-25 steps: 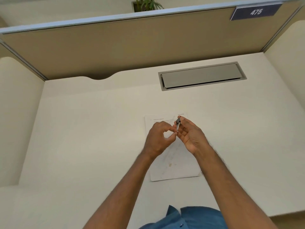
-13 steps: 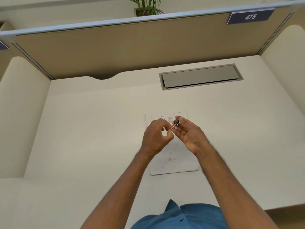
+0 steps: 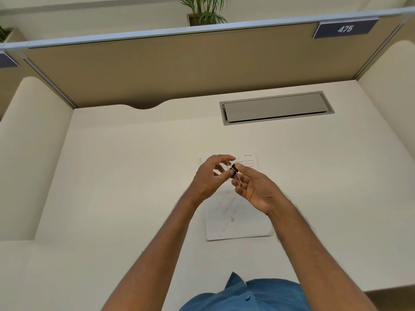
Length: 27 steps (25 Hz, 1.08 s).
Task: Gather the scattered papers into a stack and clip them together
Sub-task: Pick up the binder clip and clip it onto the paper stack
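A cream desk (image 3: 112, 176) fills most of the view, walled by a tan partition (image 3: 179, 68) along its far side. At about 1 o'clock on the partition's top rail sits a dark number plate (image 3: 345, 29) reading 475, and a potted plant (image 3: 205, 10) shows beyond the rail at 12 o'clock. Set into the desk at 1 o'clock from the centre is a grey cable hatch (image 3: 276, 108), its lid shut. The papers (image 3: 238, 221) lie flat in one squared stack at the desk's middle, partly covered by both forearms. A blue shirt (image 3: 247, 297) shows at 6 o'clock. Above the stack's upper half, the left hand (image 3: 210, 178) and right hand (image 3: 258, 189) meet. Between them is a small black binder clip (image 3: 234, 169), raised off the paper: the right thumb and fingers pinch it, with its wire handles pointing toward 5 o'clock into the right palm. The left hand's fingers are curled, its thumb touching the clip at the clip's 8 o'clock side.
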### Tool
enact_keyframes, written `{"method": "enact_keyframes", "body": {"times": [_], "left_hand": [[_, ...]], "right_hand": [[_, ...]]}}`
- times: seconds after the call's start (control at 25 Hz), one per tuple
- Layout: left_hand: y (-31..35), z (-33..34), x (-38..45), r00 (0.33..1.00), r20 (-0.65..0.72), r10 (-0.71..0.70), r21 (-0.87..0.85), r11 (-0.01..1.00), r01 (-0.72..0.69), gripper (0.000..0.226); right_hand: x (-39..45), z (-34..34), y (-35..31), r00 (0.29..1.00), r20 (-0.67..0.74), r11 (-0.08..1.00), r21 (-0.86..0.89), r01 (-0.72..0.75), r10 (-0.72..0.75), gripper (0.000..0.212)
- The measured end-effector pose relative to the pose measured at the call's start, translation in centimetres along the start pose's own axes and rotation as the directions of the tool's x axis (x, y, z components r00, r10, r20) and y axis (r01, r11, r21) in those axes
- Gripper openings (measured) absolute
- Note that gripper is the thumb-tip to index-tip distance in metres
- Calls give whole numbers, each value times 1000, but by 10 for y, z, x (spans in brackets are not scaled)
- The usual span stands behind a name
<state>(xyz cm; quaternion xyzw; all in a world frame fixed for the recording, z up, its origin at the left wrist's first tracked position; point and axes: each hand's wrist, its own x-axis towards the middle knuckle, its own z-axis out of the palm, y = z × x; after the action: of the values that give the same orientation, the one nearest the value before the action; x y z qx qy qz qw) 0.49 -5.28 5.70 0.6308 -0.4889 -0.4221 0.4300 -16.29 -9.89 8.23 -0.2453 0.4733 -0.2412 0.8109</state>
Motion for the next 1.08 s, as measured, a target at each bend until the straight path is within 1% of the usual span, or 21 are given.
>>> {"method": "enact_keyframes", "body": {"times": [0.12, 0.2, 0.28, 0.4, 0.48, 0.56, 0.68, 0.76, 0.96, 1.08], "left_hand": [[1, -4, 2, 995, 98, -20, 20, 1000, 18, 22], [1, -7, 3, 992, 118, -46, 18, 999, 44, 17], [2, -7, 3, 994, 89, -68, -32, 997, 71, 13], [3, -3, 0, 990, -17, -137, -223, 966, 130, 12], [3, -1, -1, 977, -67, -200, -308, 936, 171, 12], [3, -1, -1, 971, -41, -237, -350, 913, 208, 11], [3, -3, -2, 967, 64, -247, -437, 864, 250, 11], [3, -3, -2, 967, 105, -231, -463, 849, 253, 12], [4, 0, -3, 968, 137, -208, -458, 853, 249, 17], [5, 2, -5, 966, 180, -183, -458, 854, 247, 18]], "right_hand": [[3, -4, -2, 1000, 16, 994, -107, -2, 4, 50], [3, -5, -2, 1000, 9, 983, -181, 11, -9, 53], [2, -4, -1, 998, -29, 965, -257, 45, -54, 45], [2, -3, 2, 978, -69, 933, -322, 163, -195, 32], [2, -3, 3, 958, -71, 909, -340, 240, -279, 24], [2, -3, 2, 939, -91, 896, -344, 282, -331, 20], [2, -2, 0, 929, -117, 900, -314, 301, -352, 18], [3, -1, -1, 935, -125, 918, -270, 290, -332, 18], [5, 1, -5, 951, -129, 953, -152, 263, -283, 10], [6, -1, -5, 957, -114, 959, -130, 253, -268, 10]]}}
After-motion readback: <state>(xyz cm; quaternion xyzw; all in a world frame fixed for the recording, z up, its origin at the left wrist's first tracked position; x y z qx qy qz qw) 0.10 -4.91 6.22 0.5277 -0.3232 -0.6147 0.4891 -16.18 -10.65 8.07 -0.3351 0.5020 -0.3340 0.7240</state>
